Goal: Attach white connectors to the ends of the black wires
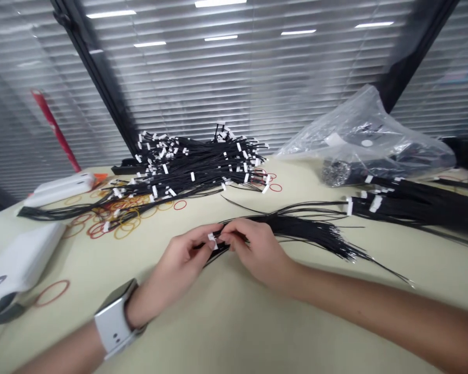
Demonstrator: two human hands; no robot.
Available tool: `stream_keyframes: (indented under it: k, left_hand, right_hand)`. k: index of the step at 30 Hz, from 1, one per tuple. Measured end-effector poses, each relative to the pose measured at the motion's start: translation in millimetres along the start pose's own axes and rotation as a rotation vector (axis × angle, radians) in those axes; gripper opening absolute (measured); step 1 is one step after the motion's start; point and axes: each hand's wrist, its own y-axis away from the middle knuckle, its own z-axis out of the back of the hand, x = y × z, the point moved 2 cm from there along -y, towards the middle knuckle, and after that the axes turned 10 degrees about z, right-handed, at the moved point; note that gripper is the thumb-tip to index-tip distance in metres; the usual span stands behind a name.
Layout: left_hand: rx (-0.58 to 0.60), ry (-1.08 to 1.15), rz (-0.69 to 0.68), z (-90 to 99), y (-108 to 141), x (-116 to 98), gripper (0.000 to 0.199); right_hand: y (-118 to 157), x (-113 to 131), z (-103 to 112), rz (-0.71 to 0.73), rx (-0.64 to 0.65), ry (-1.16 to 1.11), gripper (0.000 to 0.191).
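Head view, looking down across a pale cream tabletop [234,337], shows two bare hands and three bundles of thin black wire. The left hand [175,267], with a silver-white smartwatch [113,317] on its wrist, has thumb and forefinger closed in a pinch on a small white rectangular tab [211,240]. The right hand [255,254] has its fingers curled closed on the loose black wire bundle [296,231] just beside that tab. This bundle lies on the table in front of the person, its long axis running from the hands rightward and slightly down the frame, with bare wire tips fanning toward the lower right. Farther off sits a large heap of black wires with white tabs [187,166], and a third bundle of black wires with white tabs [417,208] lies at the right, its tabs pointing left. Around them are one clear plastic bag [366,130], a scatter of overlapping red and yellow rubber bands [113,221], too tangled to count, and two white rectangular blocks [19,259]. The dark round badge on the nearer block is too small to read.
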Motion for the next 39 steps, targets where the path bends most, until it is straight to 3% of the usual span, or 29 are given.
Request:
stream_keyframes:
  k: [11, 16, 22, 30, 39]
  left_hand:
    - [0.126, 0.005, -0.012, -1.8, 2.1, -0.1, 0.033]
    - [0.091, 0.071, -0.004, 2.5, -0.3, -1.6, 0.037]
    - [0.1, 0.117, 0.013, 4.9, -4.5, -0.2, 0.029]
    - [0.076, 0.087, 0.019, 4.5, -5.3, -3.9, 0.009]
    - [0.146, 0.229, 0.018, 6.4, -5.7, -3.9, 0.01]
  right_hand:
    - [-3.0, 2.2, -0.5, 0.037, 0.027, -0.003, 0.011]
    - [-0.2, 5.0, 1.0, 0.083, 0.026, 0.03, 0.006]
    - [0.5, 4.2, 1.7, 0.176, 0.014, 0.066, 0.011]
    - [1.0, 2.3, 2.5, 0.142, -0.052, 0.091, 0.011]
    - [-2.7, -1.8, 0.8, 0.133, -0.094, 0.075, 0.009]
